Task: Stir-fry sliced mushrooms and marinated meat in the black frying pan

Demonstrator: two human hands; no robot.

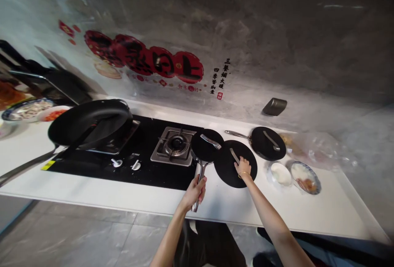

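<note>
My left hand (pixel 193 194) is closed around the metal handle of a small frying pan (pixel 193 155). A black lid (pixel 205 149) with a silver strap handle covers that pan, which is at the right edge of the stove. My right hand (pixel 244 167) reaches down to a larger black lid (pixel 234 176) on the white counter, its fingers curled at the silver lid handle (pixel 234 155). The left edge of the larger lid meets the small pan's side in view. Whether anything lies under the larger lid is hidden.
A black wok (pixel 113 123) sits on the left burner of the black stove (pixel 154 179); the right burner (pixel 177 143) is bare. Another lidded pan (pixel 261 148) stands at the back right, near a white bowl (pixel 280 174) and a patterned plate of food (pixel 317 183). Plates (pixel 46 102) stand far left.
</note>
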